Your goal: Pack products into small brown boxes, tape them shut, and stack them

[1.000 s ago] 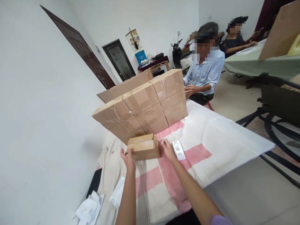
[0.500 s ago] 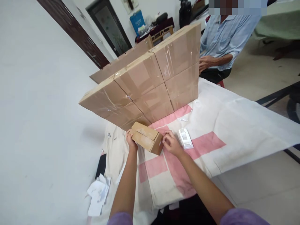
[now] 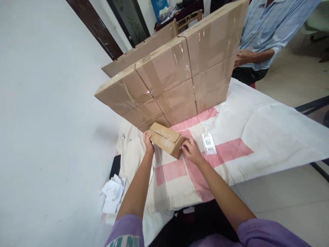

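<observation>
A small brown cardboard box [image 3: 166, 140] rests on the white and pink cloth [image 3: 231, 137] covering the table, turned at an angle. My left hand [image 3: 148, 141] grips its left end, fingers curled round the edge. My right hand [image 3: 190, 150] presses against its right end with bent fingers. A white tape dispenser [image 3: 208, 143] lies on the cloth just right of my right hand.
A wall of taped cardboard boxes [image 3: 177, 72], stacked two high, stands right behind the small box. Another person in a light blue shirt [image 3: 267, 27] sits at the far right end. Crumpled white paper [image 3: 113, 192] lies on the floor at left.
The small box has been turned from square-on to an angle between my hands. My view has tipped downward and closer to the table.
</observation>
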### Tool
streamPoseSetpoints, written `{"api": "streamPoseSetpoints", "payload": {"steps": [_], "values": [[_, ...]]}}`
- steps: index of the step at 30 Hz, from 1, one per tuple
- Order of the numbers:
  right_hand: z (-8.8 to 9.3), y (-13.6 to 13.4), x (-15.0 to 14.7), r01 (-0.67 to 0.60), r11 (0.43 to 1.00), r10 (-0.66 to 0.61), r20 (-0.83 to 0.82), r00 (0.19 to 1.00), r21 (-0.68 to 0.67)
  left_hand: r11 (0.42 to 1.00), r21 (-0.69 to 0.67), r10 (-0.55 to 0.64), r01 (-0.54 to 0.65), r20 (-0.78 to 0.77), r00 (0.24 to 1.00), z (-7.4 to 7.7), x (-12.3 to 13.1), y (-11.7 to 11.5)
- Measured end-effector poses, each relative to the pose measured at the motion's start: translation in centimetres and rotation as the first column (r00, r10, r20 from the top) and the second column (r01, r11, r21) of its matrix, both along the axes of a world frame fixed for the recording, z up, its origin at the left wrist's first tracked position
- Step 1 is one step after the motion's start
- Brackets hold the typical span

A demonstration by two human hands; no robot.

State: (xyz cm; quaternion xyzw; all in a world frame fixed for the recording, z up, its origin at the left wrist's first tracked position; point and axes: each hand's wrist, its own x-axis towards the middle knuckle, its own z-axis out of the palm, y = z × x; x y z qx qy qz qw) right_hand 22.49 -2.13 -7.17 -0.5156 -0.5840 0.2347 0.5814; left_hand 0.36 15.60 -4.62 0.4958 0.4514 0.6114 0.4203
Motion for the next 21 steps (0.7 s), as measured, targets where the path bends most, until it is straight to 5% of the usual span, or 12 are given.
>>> {"api": "streamPoseSetpoints", "payload": {"steps": [13, 21], "values": [[-1.6, 1.2, 0.2, 0.084, 0.994, -0.092, -0.131, 0.987, -0.066, 1.000, -0.012, 0.016, -0.016, 0.006, 1.000, 0.0, 0.1, 0.2], [-2.6, 1.4, 0.1, -0.026, 0.994, -0.004, -0.274, 0.962, -0.107, 0.999, -0.014, 0.047, -0.048, -0.008, 0.999, -0.3, 0.3, 0.5]]}}
